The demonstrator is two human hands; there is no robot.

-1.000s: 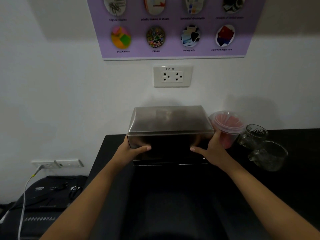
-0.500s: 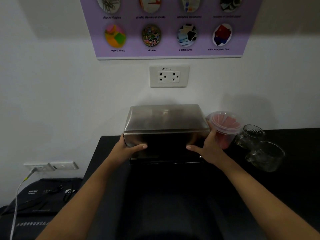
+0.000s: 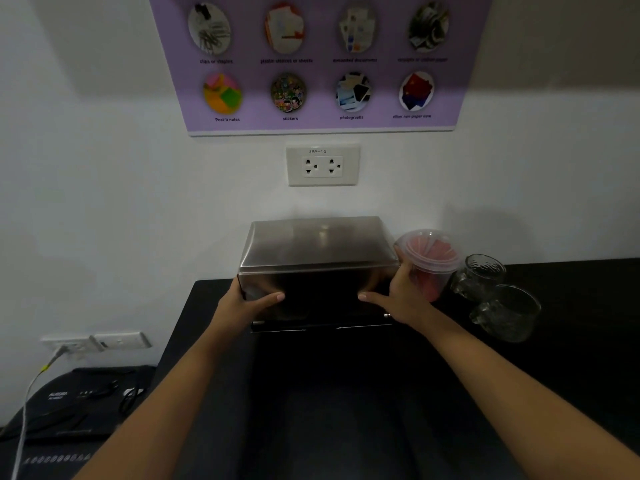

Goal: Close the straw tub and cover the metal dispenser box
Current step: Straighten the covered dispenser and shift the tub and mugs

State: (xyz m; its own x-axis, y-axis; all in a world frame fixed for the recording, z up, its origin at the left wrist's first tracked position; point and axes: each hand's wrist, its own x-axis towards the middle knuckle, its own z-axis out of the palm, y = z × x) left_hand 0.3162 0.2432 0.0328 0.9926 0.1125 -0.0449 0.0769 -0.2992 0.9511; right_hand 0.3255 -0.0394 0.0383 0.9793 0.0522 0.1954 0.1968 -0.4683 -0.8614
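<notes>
Your left hand (image 3: 242, 303) clasps the left end of the metal cover (image 3: 318, 258) over the dispenser box on the black worktop (image 3: 571, 368); your right hand (image 3: 398, 299) clasps its right end. Just right, touching that hand, the lidded straw tub (image 3: 429, 261) stands upright beside two glass mugs (image 3: 491, 296).

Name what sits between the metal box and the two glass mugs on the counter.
In the head view, the lidded straw tub stands between the metal box and the mugs; the right hand is also there, against the box's side.
</notes>
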